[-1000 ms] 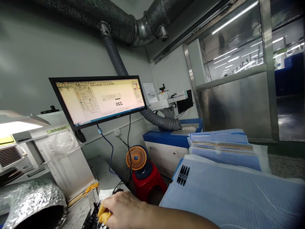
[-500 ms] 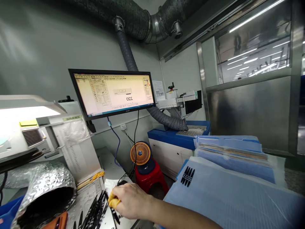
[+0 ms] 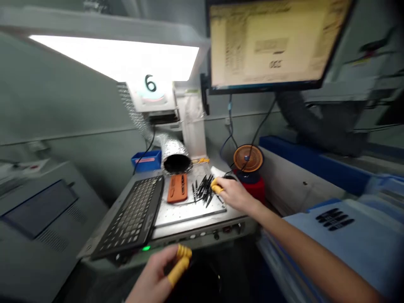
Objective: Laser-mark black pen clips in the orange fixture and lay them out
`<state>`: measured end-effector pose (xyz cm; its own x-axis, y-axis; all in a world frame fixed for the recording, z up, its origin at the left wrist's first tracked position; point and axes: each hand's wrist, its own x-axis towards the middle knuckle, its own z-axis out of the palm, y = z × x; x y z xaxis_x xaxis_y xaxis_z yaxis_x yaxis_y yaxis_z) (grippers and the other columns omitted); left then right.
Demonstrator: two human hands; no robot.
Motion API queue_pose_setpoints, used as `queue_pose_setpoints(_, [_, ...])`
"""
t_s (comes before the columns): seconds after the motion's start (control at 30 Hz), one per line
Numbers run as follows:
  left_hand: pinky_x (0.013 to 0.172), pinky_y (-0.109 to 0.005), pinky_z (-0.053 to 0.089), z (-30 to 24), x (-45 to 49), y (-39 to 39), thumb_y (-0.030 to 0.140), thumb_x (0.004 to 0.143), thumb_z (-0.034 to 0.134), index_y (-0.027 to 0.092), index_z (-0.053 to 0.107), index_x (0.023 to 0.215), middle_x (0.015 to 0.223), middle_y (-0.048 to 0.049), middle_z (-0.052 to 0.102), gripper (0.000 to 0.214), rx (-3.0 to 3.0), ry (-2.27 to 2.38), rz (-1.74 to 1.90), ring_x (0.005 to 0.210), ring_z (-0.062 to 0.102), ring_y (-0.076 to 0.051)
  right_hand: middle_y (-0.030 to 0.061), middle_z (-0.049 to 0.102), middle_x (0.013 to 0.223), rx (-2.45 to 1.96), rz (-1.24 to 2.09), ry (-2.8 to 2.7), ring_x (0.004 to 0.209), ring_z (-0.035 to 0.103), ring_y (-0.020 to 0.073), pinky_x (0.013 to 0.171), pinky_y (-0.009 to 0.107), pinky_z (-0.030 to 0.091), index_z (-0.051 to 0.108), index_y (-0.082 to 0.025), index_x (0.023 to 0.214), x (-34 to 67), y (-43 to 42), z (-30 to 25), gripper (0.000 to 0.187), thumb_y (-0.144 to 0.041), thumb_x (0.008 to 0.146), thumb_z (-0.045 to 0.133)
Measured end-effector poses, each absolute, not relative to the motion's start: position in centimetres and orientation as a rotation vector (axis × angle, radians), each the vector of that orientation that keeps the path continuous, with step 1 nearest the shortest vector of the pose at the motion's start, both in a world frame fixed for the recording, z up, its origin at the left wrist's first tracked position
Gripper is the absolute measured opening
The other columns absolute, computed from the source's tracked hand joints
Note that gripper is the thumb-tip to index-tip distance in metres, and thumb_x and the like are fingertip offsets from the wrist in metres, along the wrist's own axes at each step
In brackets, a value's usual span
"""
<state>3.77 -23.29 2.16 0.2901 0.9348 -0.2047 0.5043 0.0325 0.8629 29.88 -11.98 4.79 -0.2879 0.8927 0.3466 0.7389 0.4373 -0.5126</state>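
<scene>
Holding right hand (image 3: 235, 195) just beside black rods (image 3: 202, 190) on metal plate (image 3: 186, 214); grip together; left hand (image 3: 154, 275) grip unclear.

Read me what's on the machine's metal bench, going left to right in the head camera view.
Black keyboard → orange rubbery oblong case → pile of thin black sticks → right hand with yellow fingertip covers
</scene>
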Motion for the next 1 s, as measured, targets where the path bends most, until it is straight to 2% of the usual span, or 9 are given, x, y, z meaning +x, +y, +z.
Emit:
queue_pose_setpoints(0.07, [0.075, -0.028, 0.045, 3.5, 1.8, -21.3, 0.047, 0.082, 0.053, 0.019, 0.065, 0.084, 0.085, -0.0034, 0.065, 0.031, 1.896, 1.384, 0.628, 0.079, 0.057, -0.017, 0.0023, 0.061, 0.084, -1.369, 0.358, -2.113, 0.077, 0.054, 0.0140, 0.065, 0.023, 0.031, 0.057, -0.018, 0.093, 29.2, -11.6, 4.4, 0.013, -0.018, 0.088, 0.045])
queue_pose_setpoints(0.13, [0.069, -0.026, 0.045, 4.7, 0.2, -19.5, 0.046, 0.084, 0.050, 0.018, 0.063, 0.085, 0.085, -0.0030, 0.065, 0.031, 1.989, 1.491, 0.682, 0.076, 0.058, -0.016, 0.0019, 0.061, 0.083, -1.401, 0.375, -2.116, 0.074, 0.053, 0.0137, 0.063, 0.023, 0.030, 0.056, -0.018, 0.091, 28.6, -11.3, 4.2, 0.012, -0.018, 0.088, 0.044])
queue_pose_setpoints(0.27, [0.069, -0.026, 0.044, 6.2, -2.0, -16.0, 0.044, 0.082, 0.050, 0.017, 0.063, 0.089, 0.089, -0.0037, 0.067, 0.031, 2.120, 1.660, 0.723, 0.077, 0.058, -0.017, 0.0018, 0.061, 0.081, -1.457, 0.382, -2.099, 0.072, 0.053, 0.0139, 0.063, 0.023, 0.030, 0.056, -0.018, 0.089, 27.6, -10.3, 3.3, 0.012, -0.018, 0.087, 0.045])
queue_pose_setpoints(0.53, [0.069, -0.027, 0.040, 6.0, -4.3, -10.0, 0.041, 0.081, 0.048, 0.018, 0.064, 0.086, 0.089, -0.0031, 0.067, 0.029, 2.237, 1.837, 0.534, 0.077, 0.057, -0.017, 0.0008, 0.061, 0.080, -1.458, 0.407, -2.062, 0.071, 0.053, 0.0136, 0.061, 0.023, 0.030, 0.057, -0.018, 0.087, 26.6, -8.1, 1.5, 0.013, -0.018, 0.085, 0.045])
queue_pose_setpoints(1.0, [0.065, -0.026, 0.038, 4.1, -5.1, -7.2, 0.038, 0.082, 0.046, 0.019, 0.065, 0.085, 0.086, -0.0030, 0.066, 0.027, 2.352, 1.773, 0.404, 0.075, 0.057, -0.017, -0.0011, 0.060, 0.080, -1.465, 0.429, -2.043, 0.072, 0.051, 0.0125, 0.061, 0.021, 0.029, 0.054, -0.019, 0.085, 24.2, -6.7, 0.9, 0.008, -0.018, 0.085, 0.046])
